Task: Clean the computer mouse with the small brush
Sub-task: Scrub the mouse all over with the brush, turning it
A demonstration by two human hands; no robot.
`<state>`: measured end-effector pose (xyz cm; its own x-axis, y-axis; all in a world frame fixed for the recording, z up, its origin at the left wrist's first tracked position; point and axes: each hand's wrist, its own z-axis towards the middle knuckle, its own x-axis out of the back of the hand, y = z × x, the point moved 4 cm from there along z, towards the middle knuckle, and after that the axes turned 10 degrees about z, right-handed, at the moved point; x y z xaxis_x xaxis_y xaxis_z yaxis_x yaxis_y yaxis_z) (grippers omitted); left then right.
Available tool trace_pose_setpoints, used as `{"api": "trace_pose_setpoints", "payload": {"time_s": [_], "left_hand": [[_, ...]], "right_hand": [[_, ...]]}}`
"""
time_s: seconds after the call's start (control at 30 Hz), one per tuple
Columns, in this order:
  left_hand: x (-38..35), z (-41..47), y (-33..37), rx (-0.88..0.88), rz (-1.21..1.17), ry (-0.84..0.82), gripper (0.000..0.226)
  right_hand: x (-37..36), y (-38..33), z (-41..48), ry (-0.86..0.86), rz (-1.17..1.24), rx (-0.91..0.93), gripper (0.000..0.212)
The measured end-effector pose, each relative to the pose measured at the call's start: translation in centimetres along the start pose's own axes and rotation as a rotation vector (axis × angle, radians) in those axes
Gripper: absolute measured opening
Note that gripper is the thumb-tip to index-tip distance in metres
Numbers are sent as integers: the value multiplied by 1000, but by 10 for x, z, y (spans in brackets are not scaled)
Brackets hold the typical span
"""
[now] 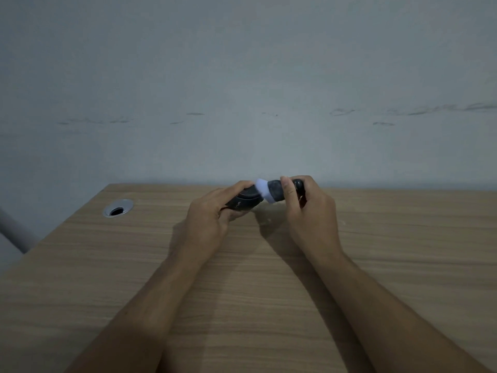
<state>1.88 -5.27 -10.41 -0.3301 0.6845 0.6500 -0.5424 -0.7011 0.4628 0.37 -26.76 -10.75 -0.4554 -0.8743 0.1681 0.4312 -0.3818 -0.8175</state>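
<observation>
From the head view I see my left hand clenched around the black computer mouse, holding it tilted above the far edge of the wooden worktop, clear of the surface. My right hand has its grip closed on the dark handle of the small brush, thumb on top. The brush's white bristles press against the upper end of the mouse, just beside my left fingertips. A round metal cable grommet sits well apart at the worktop's left, and a pale scuffed wall rises behind.
</observation>
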Motion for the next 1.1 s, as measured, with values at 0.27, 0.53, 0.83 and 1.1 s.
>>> {"api": "trace_pose_setpoints", "payload": {"time_s": [0.27, 0.53, 0.83, 1.1], "left_hand": [[-3, -3, 2, 225, -273, -47, 68], [-5, -6, 0, 354, -400, -65, 66], [-9, -5, -8, 451, -463, -79, 57], [-8, -5, -22, 621, -405, 98, 59]], "right_hand": [[2, -7, -3, -40, 63, 44, 22], [5, 3, 1, 28, 54, -15, 20], [5, 9, 2, 47, 73, -50, 19], [-8, -4, -8, -67, 66, 44, 21]]}}
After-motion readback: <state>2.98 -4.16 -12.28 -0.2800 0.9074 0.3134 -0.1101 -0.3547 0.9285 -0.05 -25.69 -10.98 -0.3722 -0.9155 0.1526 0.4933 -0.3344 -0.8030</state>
